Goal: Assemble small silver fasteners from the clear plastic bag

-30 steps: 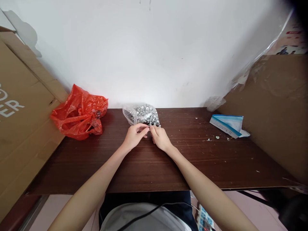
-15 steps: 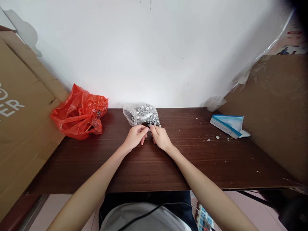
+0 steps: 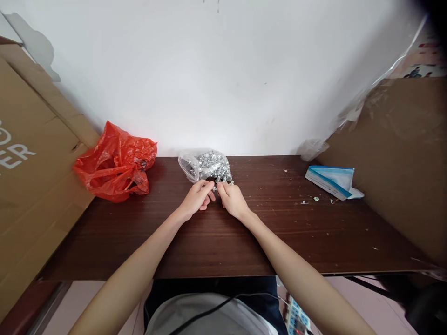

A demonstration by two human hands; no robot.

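Left hand [image 3: 196, 197] and right hand [image 3: 232, 199] together on the desk [image 3: 216, 242], fingers [image 3: 208, 185] of both pinched narrow on a small metal part [image 3: 215, 187] beside the clear bag [image 3: 206, 165].

Surface: a dark brown wooden table [image 3: 216, 242] set against a white wall, its top scratched and speckled with pale crumbs.
Left rear: a crumpled red plastic bag [image 3: 115, 163] lies at the table's far-left corner.
Centre rear: a clear plastic bag of small silver metal parts [image 3: 206, 165] rests near the wall.
Right rear: a blue-and-white paper packet [image 3: 330, 181] lies flat, with a few small white scraps [image 3: 314, 200] scattered just in front of it.
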